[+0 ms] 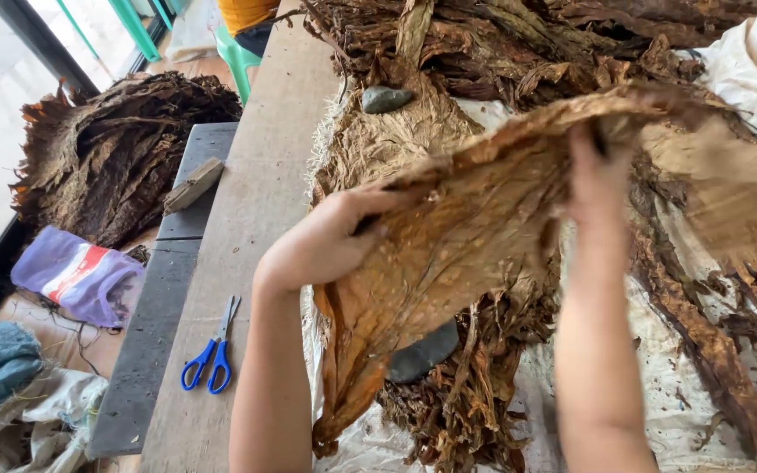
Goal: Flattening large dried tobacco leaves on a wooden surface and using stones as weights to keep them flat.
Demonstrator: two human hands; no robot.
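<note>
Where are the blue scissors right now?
The blue scissors lie on the wooden board at lower left in the head view, left of the left hand holding the big dried leaf.

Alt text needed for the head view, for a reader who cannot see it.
Two bare hands, left hand and right hand, hold up a large dried brown leaf over a leaf pile on white cloth. Blue-handled scissors lie on the wooden bench to the left.

Blue-handled scissors (209, 357) lie on the wooden tabletop (247, 201). A grey stone (385, 99) rests on flattened leaves, and a darker stone (424, 354) sits lower. Beside the tabletop, a dried-leaf pile (107, 149), a purple cloth (81, 276), and perhaps a wooden block (193, 184).
</note>
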